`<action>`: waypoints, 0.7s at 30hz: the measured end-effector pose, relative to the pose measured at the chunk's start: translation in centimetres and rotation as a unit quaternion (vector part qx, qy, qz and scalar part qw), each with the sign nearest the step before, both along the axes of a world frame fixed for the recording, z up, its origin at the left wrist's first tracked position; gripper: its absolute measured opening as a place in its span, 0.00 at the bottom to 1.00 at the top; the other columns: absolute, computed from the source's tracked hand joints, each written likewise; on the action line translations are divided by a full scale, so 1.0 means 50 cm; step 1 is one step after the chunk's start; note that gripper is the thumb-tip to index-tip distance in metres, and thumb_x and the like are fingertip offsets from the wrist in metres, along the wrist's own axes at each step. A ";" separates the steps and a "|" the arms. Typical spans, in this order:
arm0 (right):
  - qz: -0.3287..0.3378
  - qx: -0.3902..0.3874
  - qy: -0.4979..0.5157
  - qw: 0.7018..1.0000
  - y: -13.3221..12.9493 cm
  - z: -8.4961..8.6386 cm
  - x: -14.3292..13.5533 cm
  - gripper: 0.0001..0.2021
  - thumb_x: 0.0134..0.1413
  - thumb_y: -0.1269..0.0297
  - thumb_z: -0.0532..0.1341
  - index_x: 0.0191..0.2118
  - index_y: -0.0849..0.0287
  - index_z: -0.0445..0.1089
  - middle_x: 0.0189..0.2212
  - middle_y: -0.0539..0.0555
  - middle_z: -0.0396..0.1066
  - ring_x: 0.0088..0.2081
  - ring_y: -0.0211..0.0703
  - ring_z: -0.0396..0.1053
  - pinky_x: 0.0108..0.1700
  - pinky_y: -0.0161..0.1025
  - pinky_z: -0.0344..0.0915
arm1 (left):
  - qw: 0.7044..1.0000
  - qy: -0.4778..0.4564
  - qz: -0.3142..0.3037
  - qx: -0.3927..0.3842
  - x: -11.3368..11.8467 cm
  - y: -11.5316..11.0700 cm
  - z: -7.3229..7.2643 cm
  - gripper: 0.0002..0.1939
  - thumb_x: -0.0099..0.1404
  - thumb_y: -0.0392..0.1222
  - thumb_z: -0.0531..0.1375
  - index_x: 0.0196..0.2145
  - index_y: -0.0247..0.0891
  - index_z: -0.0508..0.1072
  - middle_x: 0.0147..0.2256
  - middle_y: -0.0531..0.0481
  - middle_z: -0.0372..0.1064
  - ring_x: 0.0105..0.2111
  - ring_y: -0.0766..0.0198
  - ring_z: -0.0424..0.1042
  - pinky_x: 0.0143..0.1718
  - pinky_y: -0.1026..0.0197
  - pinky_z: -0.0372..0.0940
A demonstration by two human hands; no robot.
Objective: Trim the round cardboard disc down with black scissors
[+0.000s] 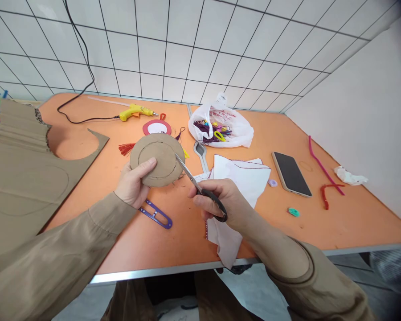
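A round cardboard disc [160,157] with a smaller circle drawn on it is pinched at its lower left by my left hand [135,183], the thumb on top. My right hand [222,199] is closed around black-handled scissors [200,187]. The blades point up and left, and their tip lies over the right part of the disc, near the drawn line. Behind the disc are a red ring with a white centre [157,127] and a red tassel [126,149]. Below it lies a purple slotted tool [158,215].
Cut cardboard [23,178] covers the left side. A yellow glue gun [133,112] with a cord and a plastic bag [235,129] of threads lie at the back. White cloth [243,178], a phone [291,174], a teal bobbin [293,211] and pipe cleaners [325,196] are on the right.
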State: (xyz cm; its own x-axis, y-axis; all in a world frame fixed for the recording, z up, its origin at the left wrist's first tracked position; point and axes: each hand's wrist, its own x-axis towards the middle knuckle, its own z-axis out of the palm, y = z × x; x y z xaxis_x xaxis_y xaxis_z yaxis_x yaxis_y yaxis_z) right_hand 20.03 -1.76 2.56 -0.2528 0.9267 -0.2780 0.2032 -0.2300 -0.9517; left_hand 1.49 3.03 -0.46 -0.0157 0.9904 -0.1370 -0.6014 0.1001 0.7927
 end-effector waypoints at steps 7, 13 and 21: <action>0.021 0.023 0.011 0.999 0.005 0.001 0.010 0.09 0.43 0.60 0.65 0.27 0.59 0.67 0.12 0.43 0.60 0.15 0.32 0.58 0.18 0.31 0.54 | 0.998 -0.024 0.053 0.016 -0.018 0.018 0.010 0.19 0.52 0.32 0.66 0.44 0.38 0.76 0.41 0.47 0.79 0.54 0.51 0.70 0.50 0.55 0.70; 0.107 0.099 0.137 0.980 0.004 -0.028 0.028 0.28 0.45 0.37 0.63 0.37 0.60 0.69 0.22 0.53 0.71 0.25 0.42 0.68 0.28 0.38 0.63 | 1.000 -0.020 0.022 0.004 -0.019 0.015 0.009 0.15 0.53 0.33 0.65 0.40 0.39 0.77 0.43 0.47 0.78 0.56 0.49 0.67 0.52 0.53 0.69; -0.020 0.076 0.115 0.990 0.013 -0.036 -0.001 0.15 0.47 0.59 0.65 0.40 0.59 0.67 0.28 0.52 0.73 0.31 0.43 0.71 0.34 0.40 0.65 | 0.999 -0.032 -0.031 -0.024 -0.001 0.002 -0.004 0.15 0.52 0.36 0.67 0.40 0.37 0.76 0.44 0.44 0.77 0.53 0.46 0.69 0.51 0.49 0.70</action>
State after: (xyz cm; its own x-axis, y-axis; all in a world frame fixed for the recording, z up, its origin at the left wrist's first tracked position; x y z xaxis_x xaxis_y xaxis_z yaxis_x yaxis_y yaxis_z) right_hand 20.00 -1.10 0.76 -0.2560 0.9639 -0.0738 -0.0289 -0.0839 -0.9961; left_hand 1.44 3.10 -0.64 0.0553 0.9816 -0.1829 -0.6417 0.1753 0.7467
